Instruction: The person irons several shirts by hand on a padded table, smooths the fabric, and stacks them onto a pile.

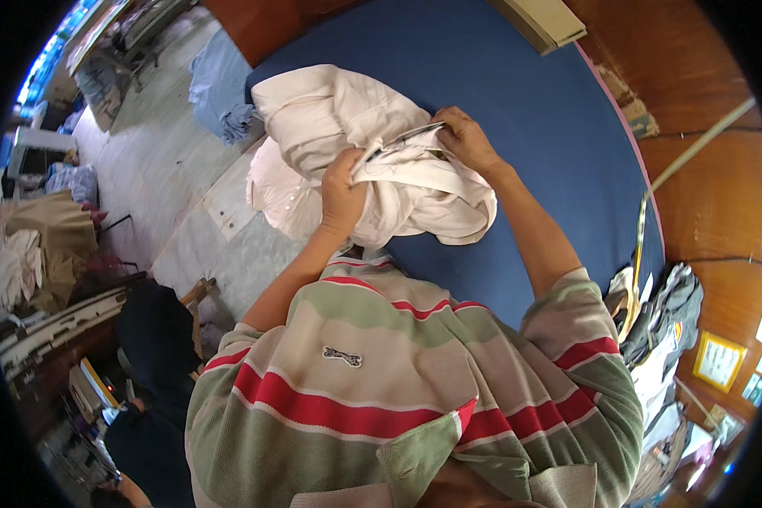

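A crumpled cream-white garment (347,127) lies on a blue padded table (525,144), part of it hanging over the table's left edge. My left hand (340,195) is closed on a bunch of the cloth at its near side. My right hand (464,140) pinches a folded edge of the same garment, close to a dark seam or strip at its top. The two hands are a short way apart, with the fabric pulled between them. My striped shirt in red, green and beige fills the lower part of the view.
A pale blue cloth (220,85) hangs off the table's far left corner. A beige flat box (546,21) sits at the far edge. Clothes (665,330) hang at the right by a wooden wall. A dark-clothed person (148,372) is at the lower left, piled fabric (38,250) beyond.
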The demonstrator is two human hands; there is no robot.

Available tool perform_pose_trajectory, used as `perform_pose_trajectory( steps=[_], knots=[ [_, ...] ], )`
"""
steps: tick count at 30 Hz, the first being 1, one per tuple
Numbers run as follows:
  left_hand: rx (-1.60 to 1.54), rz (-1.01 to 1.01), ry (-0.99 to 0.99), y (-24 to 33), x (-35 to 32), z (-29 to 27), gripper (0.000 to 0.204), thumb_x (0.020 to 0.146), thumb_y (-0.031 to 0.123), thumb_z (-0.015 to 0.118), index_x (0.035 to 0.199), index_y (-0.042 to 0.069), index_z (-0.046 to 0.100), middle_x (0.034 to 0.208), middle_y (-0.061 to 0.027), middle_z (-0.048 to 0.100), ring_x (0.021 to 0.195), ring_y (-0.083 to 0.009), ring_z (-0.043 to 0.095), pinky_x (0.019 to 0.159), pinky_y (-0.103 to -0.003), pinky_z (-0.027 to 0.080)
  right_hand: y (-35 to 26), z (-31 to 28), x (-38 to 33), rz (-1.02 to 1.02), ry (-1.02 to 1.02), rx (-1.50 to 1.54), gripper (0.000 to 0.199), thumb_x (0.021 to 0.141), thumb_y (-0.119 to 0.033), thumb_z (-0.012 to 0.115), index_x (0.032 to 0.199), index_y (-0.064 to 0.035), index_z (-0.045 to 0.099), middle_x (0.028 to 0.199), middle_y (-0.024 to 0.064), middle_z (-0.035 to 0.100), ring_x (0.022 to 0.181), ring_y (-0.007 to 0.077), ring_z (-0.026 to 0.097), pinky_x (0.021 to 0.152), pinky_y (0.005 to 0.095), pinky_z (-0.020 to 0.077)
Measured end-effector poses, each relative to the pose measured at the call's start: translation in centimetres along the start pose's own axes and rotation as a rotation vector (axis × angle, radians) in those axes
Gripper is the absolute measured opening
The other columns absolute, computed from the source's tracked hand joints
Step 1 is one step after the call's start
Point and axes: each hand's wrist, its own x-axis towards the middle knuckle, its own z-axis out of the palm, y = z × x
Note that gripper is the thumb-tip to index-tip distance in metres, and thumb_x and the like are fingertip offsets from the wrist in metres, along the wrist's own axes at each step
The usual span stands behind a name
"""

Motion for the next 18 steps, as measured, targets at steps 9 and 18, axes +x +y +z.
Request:
perform_pose_trajectory(
  steps=[9, 18],
  knots=[
    [-1.248, -0.051, 0.035, 9.6, 4.8, -13.4, 0.027, 0.088, 0.019, 0.040, 0.108, 0.003, 0.050, 0.109, -0.0110, 0.056, 0.103, -0.0222, 0.053, 0.092, -0.035, 0.041, -17.1, -4.4, 4.0, -0.400, 0.233, 0.436, 0.017, 0.083, 0.000, 0.050, 0.100, 0.0008, 0.051, 0.081, 0.0017, 0.057, 0.074, 0.0071, 0.053, 0.066, 0.0206, 0.0427],
    [-1.209, 0.151, -0.184, 18.3, 2.8, -29.0, 0.038, 0.089, 0.025, 0.037, 0.112, -0.002, 0.050, 0.115, -0.0167, 0.053, 0.106, -0.0293, 0.051, 0.096, -0.040, 0.037, -34.1, -5.8, 2.0, -0.548, 0.379, 0.339, 0.010, 0.076, 0.000, 0.056, 0.085, 0.0009, 0.053, 0.069, 0.0041, 0.056, 0.063, 0.0068, 0.049, 0.057, 0.0235, 0.0408]
  ],
)
